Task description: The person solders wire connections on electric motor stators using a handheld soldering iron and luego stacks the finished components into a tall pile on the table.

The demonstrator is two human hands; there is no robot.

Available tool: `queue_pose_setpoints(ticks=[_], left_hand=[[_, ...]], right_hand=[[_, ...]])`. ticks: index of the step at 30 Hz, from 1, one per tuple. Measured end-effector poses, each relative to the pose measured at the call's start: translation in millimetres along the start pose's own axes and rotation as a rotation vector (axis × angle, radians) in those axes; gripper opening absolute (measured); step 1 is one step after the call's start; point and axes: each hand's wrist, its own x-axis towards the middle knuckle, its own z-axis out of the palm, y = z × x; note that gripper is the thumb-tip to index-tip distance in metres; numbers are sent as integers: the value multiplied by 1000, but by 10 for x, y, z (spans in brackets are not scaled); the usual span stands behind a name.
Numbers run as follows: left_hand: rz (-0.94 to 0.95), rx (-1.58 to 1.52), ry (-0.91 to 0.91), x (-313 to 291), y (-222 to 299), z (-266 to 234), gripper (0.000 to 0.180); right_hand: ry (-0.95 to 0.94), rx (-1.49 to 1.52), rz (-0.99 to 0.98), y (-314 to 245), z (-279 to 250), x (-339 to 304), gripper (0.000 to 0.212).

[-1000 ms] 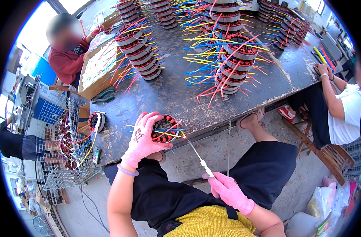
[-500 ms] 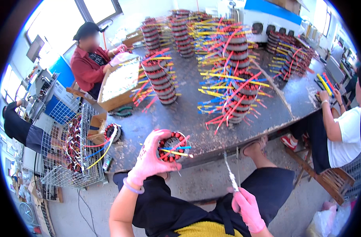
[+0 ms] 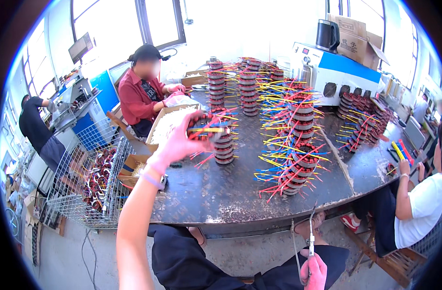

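My left hand (image 3: 177, 142), in a pink glove, is raised over the left part of the table. Its fingers curl around a wire-wound motor stator (image 3: 207, 130) with yellow and other coloured leads, partly smeared by motion. Right behind it rises a stack of similar stators (image 3: 224, 153). Low over my lap, my right hand (image 3: 313, 271), also pink-gloved, grips a slim metal tool (image 3: 312, 241) with a thin bent tip pointing up, apparently a small torch. A thin hose or cord (image 3: 296, 246) hangs beside it.
More stator stacks (image 3: 300, 125) with bristling leads fill the table's middle. A wire basket (image 3: 110, 193) of stators stands at left. Beyond my left hand, a co-worker in red (image 3: 134, 96) handles things by an open box (image 3: 156, 130). Another person (image 3: 416, 179) sits at right.
My left hand has carried the stator from the table's near edge up and away over the table. The view has tilted upward. The tool remains in my right hand.
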Motion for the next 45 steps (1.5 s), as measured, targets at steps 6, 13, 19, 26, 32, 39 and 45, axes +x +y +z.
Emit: queue_pose_setpoints(ticks=[6,13,19,26,32,39,45], left_hand=[[26,121,12,805,-241,42,91],[-113,33,-148,1159,-466,205,99],[-90,-21,-172,1186,-751,260,103],[-69,210,-240,1148,-600,176,107],[-25,275,-195,1202,-794,222,104],[89,173,-133,1269,-872,260,100],[39,231,-213,1237,-847,286,102]], right_hand=[[-7,17,-61,43,-52,92,37],[17,4,-71,-12,-108,162,37],[-5,11,-51,-52,-76,170,38],[-8,34,-85,6,-90,180,36],[-13,37,-90,-18,-48,145,34],[-4,20,-87,-41,-68,128,34],[-25,30,-91,17,-98,135,33]])
